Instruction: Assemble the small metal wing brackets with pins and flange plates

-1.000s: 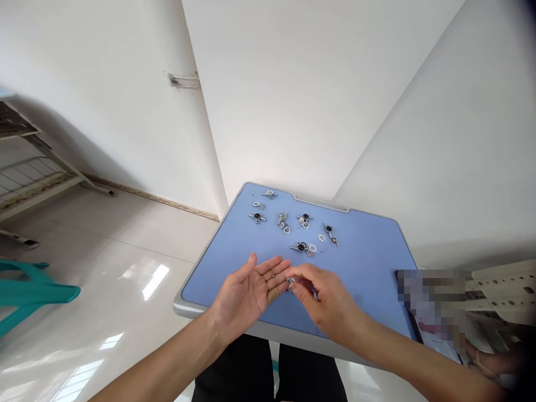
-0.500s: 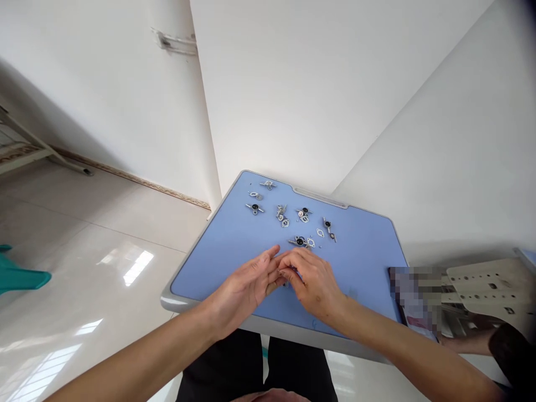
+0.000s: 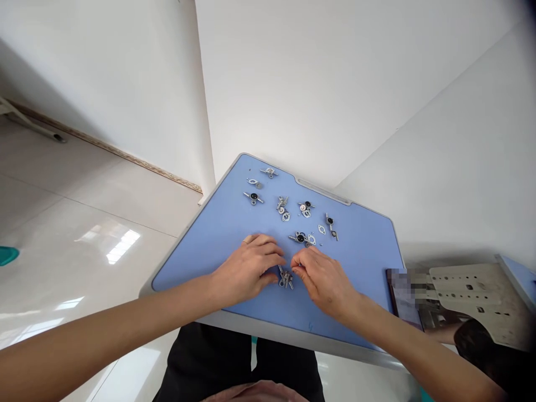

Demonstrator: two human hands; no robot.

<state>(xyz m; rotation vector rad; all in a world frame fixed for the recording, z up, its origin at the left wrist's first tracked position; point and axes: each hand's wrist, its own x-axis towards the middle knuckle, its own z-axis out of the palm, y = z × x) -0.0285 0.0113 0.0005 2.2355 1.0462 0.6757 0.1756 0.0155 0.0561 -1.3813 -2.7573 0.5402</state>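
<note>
On the blue tabletop (image 3: 251, 223), a small metal fitting (image 3: 286, 279) with thin side tubes lies between my two hands. My left hand (image 3: 251, 269) is at its left, palm down, fingers curved and thumb held apart; the fingertips are close to the fitting, and I cannot tell whether they touch it. To the right of the fitting, my right hand (image 3: 322, 279) has its thumb and fingers pinched together; what they hold, if anything, is too small to make out. Just beyond the hands sits another metal fitting with a black round centre (image 3: 300, 238), beside a flat oval gasket-like plate (image 3: 311, 239).
Further back lie several similar fittings, among them a black-centred one (image 3: 253, 196) at left and another (image 3: 330, 221) at right, with a loose oval plate (image 3: 321, 229). A white wall (image 3: 293, 100) rises behind the table. A perforated metal panel (image 3: 469, 290) stands at right.
My hands were together and have moved apart. The left hand has turned from palm up to palm down, and the fitting between them now shows more fully on the table.
</note>
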